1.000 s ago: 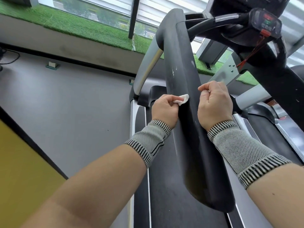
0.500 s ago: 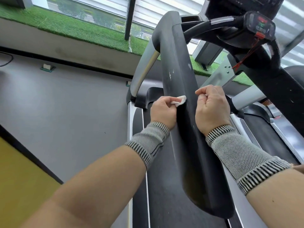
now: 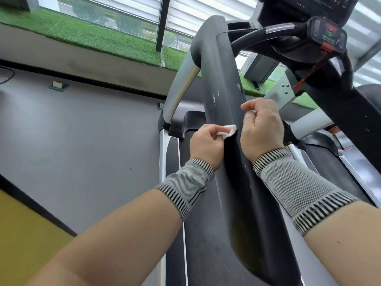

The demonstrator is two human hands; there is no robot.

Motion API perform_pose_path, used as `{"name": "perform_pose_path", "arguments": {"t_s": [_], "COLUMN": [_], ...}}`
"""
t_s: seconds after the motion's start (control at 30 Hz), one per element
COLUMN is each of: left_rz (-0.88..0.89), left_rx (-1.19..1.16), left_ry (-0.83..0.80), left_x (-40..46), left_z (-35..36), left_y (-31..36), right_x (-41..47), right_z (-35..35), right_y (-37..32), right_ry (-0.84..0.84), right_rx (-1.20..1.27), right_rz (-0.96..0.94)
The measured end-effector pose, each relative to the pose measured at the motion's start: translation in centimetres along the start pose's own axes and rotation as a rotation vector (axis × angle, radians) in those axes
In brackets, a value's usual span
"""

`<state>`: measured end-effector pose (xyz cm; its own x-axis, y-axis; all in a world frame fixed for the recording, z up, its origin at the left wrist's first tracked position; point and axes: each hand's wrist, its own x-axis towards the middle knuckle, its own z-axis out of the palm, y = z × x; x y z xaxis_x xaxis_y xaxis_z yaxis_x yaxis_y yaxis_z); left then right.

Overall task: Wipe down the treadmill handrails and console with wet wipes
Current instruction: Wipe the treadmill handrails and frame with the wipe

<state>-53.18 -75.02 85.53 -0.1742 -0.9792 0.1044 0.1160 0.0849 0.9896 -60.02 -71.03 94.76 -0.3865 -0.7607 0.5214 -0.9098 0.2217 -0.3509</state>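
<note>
A wide black treadmill handrail (image 3: 224,96) runs from the upper centre down to the lower right, with small white scuffs on it. My left hand (image 3: 206,144) pinches a small folded white wet wipe (image 3: 227,131) against the handrail's left edge. My right hand (image 3: 260,129) is curled on the handrail's right side, with a bit of white showing at its fingertips. The console (image 3: 327,36) with red and green buttons sits at the upper right, a red safety cord (image 3: 311,71) hanging from it. Both wrists wear grey knitted sleeves.
The treadmill belt (image 3: 206,244) lies below the handrail. A silver upright post (image 3: 181,89) rises at the left of the handrail. Grey floor (image 3: 82,141) spreads to the left, a yellow mat (image 3: 24,240) at the lower left, and a green turf ledge (image 3: 92,36) under the window.
Both hands have slid slightly down along the handrail toward me. The left hand's wipe has shifted with it along the rail's left edge.
</note>
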Motion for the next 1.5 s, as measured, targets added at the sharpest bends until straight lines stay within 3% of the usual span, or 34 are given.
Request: {"name": "perform_pose_path", "arguments": {"t_s": [0.2,0.37,0.67,0.83,0.97,1.3,1.4,1.5], "left_rz": [-0.198,-0.322,-0.244,-0.277,-0.346,-0.34,-0.351,-0.382], "left_rx": [-0.16,-0.25,-0.253,-0.166,-0.31,-0.294,-0.237,-0.279], "left_ry": [0.078,-0.007,0.062,0.059,0.039,0.099,0.104,0.005], "left_x": [0.8,-4.2,2.7,-1.9,-4.8,3.6,1.1,-2.7], "left_z": [-1.8,-1.9,-0.4,-2.2,-1.4,-0.2,-1.3,-1.5], "left_y": [0.4,-3.5,-1.4,-3.5,-4.2,-3.1,-4.6,-5.7], "right_x": [-0.2,0.0,0.4,1.5,2.0,1.8,1.7,1.9], "right_z": [0.1,0.2,0.4,0.4,0.8,1.4,1.3,1.3], "right_y": [0.2,0.4,0.4,0.5,0.9,1.1,1.1,1.2], "right_ry": [-0.007,-0.02,-0.073,-0.134,-0.138,-0.106,-0.098,-0.094], "right_rx": [0.03,0.023,0.018,-0.1,-0.111,-0.133,-0.129,-0.125], "right_rz": [0.006,0.025,0.021,-0.112,-0.054,-0.064,-0.059,-0.057]}}
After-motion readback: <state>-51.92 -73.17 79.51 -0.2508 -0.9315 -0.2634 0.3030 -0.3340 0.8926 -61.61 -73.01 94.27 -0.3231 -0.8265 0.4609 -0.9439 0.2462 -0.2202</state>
